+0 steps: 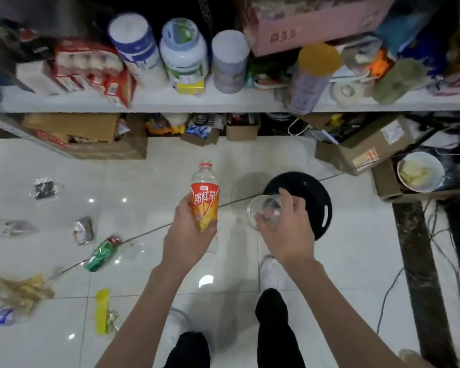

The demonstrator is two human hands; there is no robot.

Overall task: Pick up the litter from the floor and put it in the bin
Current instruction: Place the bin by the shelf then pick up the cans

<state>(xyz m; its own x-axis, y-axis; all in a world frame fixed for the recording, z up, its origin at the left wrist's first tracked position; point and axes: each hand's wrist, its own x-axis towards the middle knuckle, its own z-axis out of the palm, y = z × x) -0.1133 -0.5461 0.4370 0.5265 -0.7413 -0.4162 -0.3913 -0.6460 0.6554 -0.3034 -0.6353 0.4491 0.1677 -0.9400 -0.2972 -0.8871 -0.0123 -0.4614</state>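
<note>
Nearest the camera, both forearms reach out over a glossy white tiled floor [356, 261], with the person's white shoes and dark trouser legs below. The left hand [189, 235] is wrapped around the lower half of a plastic bottle [204, 197] with an orange label and red cap; it looks empty, so it should be light, thin-walled and easy to dent, and the grip round the labelled waist suits it. The right hand [284, 229] is closed on a clear cup [266, 209], its fingers over the rim and side; whether it is glass or plastic cannot be told, so it is best treated as slippery and breakable. Just beyond the cup, the black round bin [316, 192] stands on the floor, very near the right hand. To the left lie more pieces well apart: a green can [101, 253], a yellow wrapper [102, 310], a gold wrapper [19, 288], a silver packet [83, 230] and a clear bag [45, 189]. These look light and crinkly, best pinched at an edge. The polished tiles may let them slide. A thin cable crosses the floor. Farther off, cardboard boxes sit under a crowded white shelf [223, 102].
</note>
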